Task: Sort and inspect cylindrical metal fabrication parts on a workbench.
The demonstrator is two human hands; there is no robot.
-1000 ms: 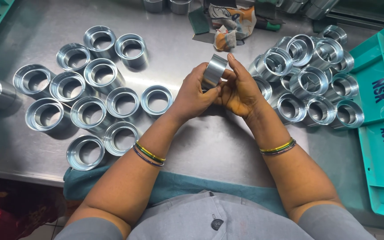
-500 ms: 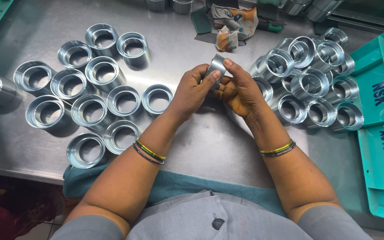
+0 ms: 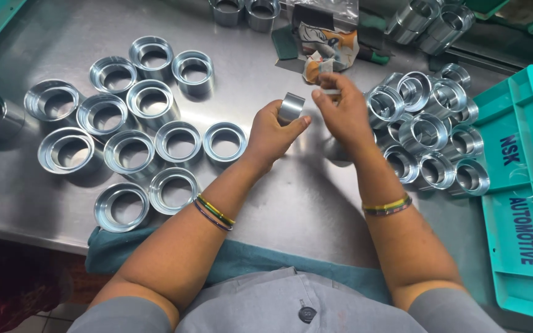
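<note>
Left hand point(image 3: 272, 132) grips a metal ring point(image 3: 291, 107) (hollow, empty).

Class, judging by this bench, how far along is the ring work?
Looks done: upright rings spread in rows on the left. In hand: left hand grips one ring; right hand pinches a small pale piece. Left: the heaped rings on the right.

A steel table point(image 3: 291, 203) carries upright metal rings point(image 3: 118, 132) on the left, heaped rings point(image 3: 430, 126) right, a teal tray point(image 3: 525, 203) far right, perhaps crumpled paper point(image 3: 325, 46) beyond.
</note>
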